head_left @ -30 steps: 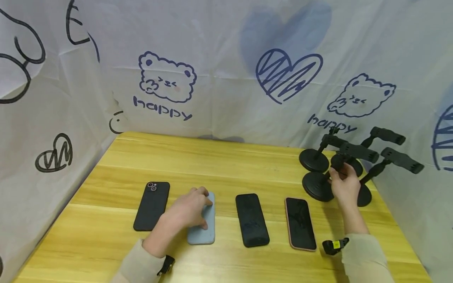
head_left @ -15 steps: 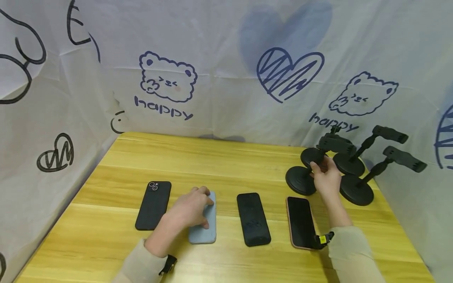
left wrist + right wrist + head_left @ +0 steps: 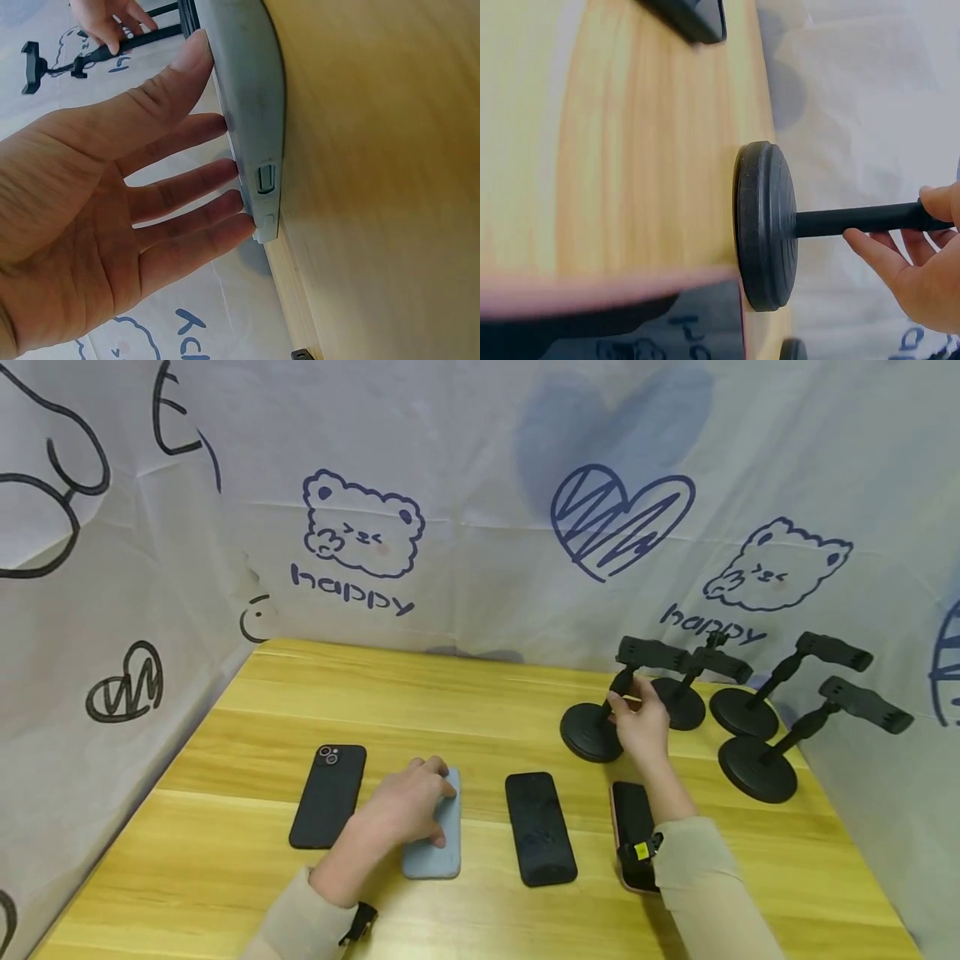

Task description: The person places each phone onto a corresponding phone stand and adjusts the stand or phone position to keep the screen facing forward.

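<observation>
My left hand (image 3: 405,802) rests its fingertips and thumb on a light blue phone (image 3: 450,831) lying flat on the table. In the left wrist view those fingers reach out, fairly straight, to the face of the phone (image 3: 251,112). My right hand (image 3: 642,724) grips the post of a black phone stand (image 3: 588,732), which stands upright with its round base low at the tabletop. The right wrist view shows thumb and fingers around the upper post (image 3: 870,219). A pink-edged phone (image 3: 632,810) lies partly hidden under my right wrist.
Another black phone stand (image 3: 678,703) is just behind my right hand, with two more stands (image 3: 757,768) farther right. A black phone (image 3: 540,828) lies in the middle, and a dark phone (image 3: 327,797) lies back up at left. A printed cloth (image 3: 487,585) hangs behind the wooden table (image 3: 420,710).
My right hand has carried the phone stand leftward, out of the group of stands, toward the table's middle. My left hand stays on the light blue phone.
</observation>
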Demonstrator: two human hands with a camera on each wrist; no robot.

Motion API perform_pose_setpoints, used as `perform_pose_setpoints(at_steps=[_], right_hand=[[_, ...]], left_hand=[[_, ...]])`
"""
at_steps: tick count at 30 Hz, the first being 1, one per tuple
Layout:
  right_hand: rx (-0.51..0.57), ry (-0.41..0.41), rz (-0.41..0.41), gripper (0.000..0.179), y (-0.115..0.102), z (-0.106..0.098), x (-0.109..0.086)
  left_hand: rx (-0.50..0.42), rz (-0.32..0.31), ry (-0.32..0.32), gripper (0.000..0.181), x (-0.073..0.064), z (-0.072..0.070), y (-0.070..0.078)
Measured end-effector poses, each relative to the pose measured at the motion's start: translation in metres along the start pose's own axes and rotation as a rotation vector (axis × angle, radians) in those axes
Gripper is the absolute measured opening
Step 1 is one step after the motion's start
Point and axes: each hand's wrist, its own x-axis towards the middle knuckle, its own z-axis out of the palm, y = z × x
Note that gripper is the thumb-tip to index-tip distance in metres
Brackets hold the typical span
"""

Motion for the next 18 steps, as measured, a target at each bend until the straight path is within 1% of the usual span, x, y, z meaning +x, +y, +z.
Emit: perform_pose_setpoints(at_steps=[4, 8, 14, 18], right_hand=[[0.026, -0.035, -0.022, 0.047, -0.008, 0.018, 0.001], [0.03, -0.061, -0.046, 0.045, -0.018, 0.037, 0.001], [0.045, -0.106, -0.063, 0.045, -0.032, 0.062, 0.0], [0.041, -0.121, -0.076, 0.046, -0.038, 0.076, -0.001]], left_hand=[[-0.001, 0.003, -0.001, 0.058, -0.001, 0.0, 0.0], [0.006, -0.003, -0.004, 0.058, 0.0, 0.0, 0.001], [0.019, -0.007, -0.012, 0.058, -0.001, -0.001, 0.002], [0.025, -0.002, -0.015, 0.057, -0.001, -0.002, 0.001]])
